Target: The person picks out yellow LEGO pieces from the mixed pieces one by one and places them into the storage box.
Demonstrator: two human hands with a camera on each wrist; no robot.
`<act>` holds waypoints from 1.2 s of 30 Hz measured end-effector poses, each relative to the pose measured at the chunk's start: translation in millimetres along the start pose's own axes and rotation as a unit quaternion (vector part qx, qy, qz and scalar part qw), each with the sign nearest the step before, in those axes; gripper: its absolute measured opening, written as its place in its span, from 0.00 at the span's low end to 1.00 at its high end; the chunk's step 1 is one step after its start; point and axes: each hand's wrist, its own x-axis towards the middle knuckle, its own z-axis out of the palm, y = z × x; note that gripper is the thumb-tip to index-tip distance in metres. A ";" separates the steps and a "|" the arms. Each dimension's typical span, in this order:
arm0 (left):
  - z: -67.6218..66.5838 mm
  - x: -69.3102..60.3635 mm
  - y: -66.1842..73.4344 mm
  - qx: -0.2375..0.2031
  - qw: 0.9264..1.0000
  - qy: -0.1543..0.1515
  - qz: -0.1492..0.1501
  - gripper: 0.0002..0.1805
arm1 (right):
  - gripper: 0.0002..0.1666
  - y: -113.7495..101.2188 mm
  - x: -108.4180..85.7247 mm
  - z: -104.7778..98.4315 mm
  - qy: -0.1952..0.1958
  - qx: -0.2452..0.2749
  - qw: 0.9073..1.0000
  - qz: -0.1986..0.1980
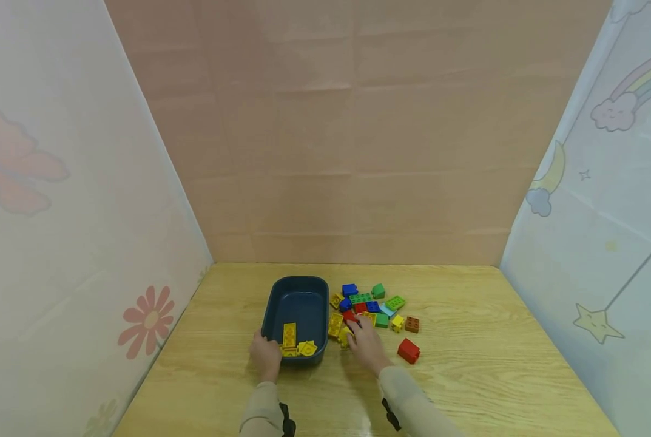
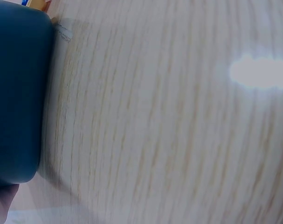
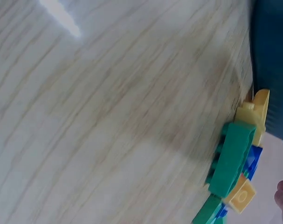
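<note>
Beside the bin (image 1: 302, 309) the left hand (image 1: 266, 355) grips, a yellow brick (image 1: 344, 338) lies by the right hand (image 1: 367, 345), fingers apart.

- The bin (image 1: 300, 306) stands on the table (image 1: 478, 340), left of the brick pile (image 1: 373, 307).
- Several bricks (image 1: 289, 335) lie in the bin's near end.
- A lone brick (image 1: 409, 351) lies on the table before the pile, toward its right.

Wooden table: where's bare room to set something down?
Bare: right, past the brown studded block and red rectangular block; left, between the left hand and flowered white wall. Crowded: right of the navy oblong tub, mixed-colour toy blocks around the right hand.
</note>
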 end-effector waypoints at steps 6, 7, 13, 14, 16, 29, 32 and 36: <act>0.5 0.4 0.5 0.004 1.000 0.003 0.004 0.23 | 0.16 13.3 -2.8 -5.6 -0.006 -0.023 0.999 0.036; 0.6 0.4 0.6 0.004 1.000 0.004 0.004 0.23 | 0.16 15.7 -3.6 -6.5 -0.005 -0.029 0.999 0.038; -0.2 0.3 1.0 0.002 1.000 0.009 0.004 0.23 | 0.15 29.7 -8.7 -7.8 -0.001 -0.068 0.997 0.040; -0.4 0.3 1.1 0.002 1.000 0.009 0.003 0.23 | 0.16 31.7 -9.3 -7.8 -0.004 -0.066 0.997 0.047; -1.0 0.4 1.7 0.003 1.000 0.006 0.002 0.23 | 0.15 35.6 -10.3 -7.9 -0.015 -0.063 0.996 0.069; 0.7 3.4 -1.5 0.005 1.000 0.007 0.010 0.23 | 0.18 58.1 -13.0 -16.9 -0.049 -0.038 0.987 0.145; 1.5 3.7 -2.5 0.006 1.000 0.008 0.010 0.24 | 0.19 62.0 -13.8 -18.8 -0.054 -0.041 0.986 0.152; 2.1 3.8 -3.9 0.007 1.000 0.008 0.014 0.24 | 0.19 66.5 -13.8 -20.9 -0.065 -0.059 0.984 0.158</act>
